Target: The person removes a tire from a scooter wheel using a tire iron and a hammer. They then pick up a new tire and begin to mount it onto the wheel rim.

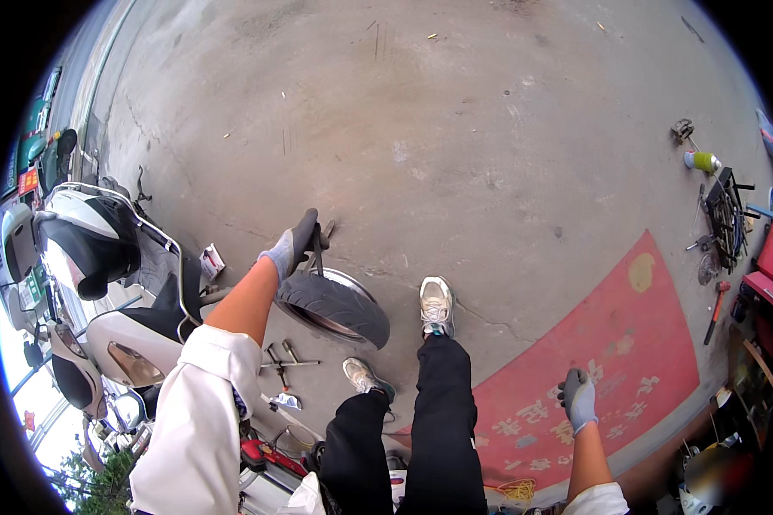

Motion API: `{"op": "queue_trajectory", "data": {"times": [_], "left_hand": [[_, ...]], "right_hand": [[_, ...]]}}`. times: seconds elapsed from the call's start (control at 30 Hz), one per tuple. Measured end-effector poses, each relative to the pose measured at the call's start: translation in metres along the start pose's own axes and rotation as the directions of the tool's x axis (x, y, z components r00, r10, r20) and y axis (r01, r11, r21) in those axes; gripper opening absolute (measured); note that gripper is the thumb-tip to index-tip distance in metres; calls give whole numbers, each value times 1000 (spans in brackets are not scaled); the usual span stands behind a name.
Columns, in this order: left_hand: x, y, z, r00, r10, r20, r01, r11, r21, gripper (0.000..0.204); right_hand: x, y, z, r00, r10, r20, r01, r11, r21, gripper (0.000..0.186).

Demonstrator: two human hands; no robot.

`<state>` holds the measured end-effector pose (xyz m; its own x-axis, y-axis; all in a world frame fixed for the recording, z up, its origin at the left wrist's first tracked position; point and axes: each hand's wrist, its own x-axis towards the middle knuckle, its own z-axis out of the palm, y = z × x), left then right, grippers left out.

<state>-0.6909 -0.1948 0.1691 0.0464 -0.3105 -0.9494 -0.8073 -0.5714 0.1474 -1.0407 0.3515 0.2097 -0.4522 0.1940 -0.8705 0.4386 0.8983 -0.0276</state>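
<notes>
My left hand (294,246), in a grey work glove with dark fingers, is closed round a dark metal tool (319,249) whose exact kind I cannot make out. The tool stands at the upper edge of a black motorcycle tyre (339,311). A bright metal rim shows inside the tyre, which leans on the ground beside my left foot. Away to the right, my right hand (579,399), gloved alike, hangs over a red mat (627,322). Its fingers are loosely bent and apart, with nothing visible in them.
White scooters (129,343) crowd the left side. A cross-shaped wrench (285,364) lies near my left foot. At the far right are a spray can (703,161), a black metal frame (727,219) and a red-headed hammer (717,311). My shoes (436,305) rest on concrete.
</notes>
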Motion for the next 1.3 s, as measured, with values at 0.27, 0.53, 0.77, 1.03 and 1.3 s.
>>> {"op": "queue_trajectory", "data": {"times": [0.27, 0.53, 0.77, 1.03, 1.3], "left_hand": [[59, 39, 59, 980, 172, -100, -147, 964, 221, 57], [-23, -109, 57, 927, 376, 16, -354, 857, 374, 29], [-170, -276, 115, 844, -532, -71, 537, 830, 152, 37], [-286, -251, 355, 802, -576, -161, 597, 754, 274, 30], [-298, -59, 555, 828, -492, -268, 560, 714, 421, 27]], "right_hand": [[-29, 249, -132, 834, 550, 36, -550, 835, -17, 34], [-98, 376, -154, 788, 574, 222, -605, 789, 108, 29], [5, 331, -250, 976, 159, -149, -177, 977, -121, 36], [216, 230, -486, 955, -16, -295, -96, 928, -360, 58], [591, 110, -653, 834, -119, -538, -8, 974, -228, 41]]}}
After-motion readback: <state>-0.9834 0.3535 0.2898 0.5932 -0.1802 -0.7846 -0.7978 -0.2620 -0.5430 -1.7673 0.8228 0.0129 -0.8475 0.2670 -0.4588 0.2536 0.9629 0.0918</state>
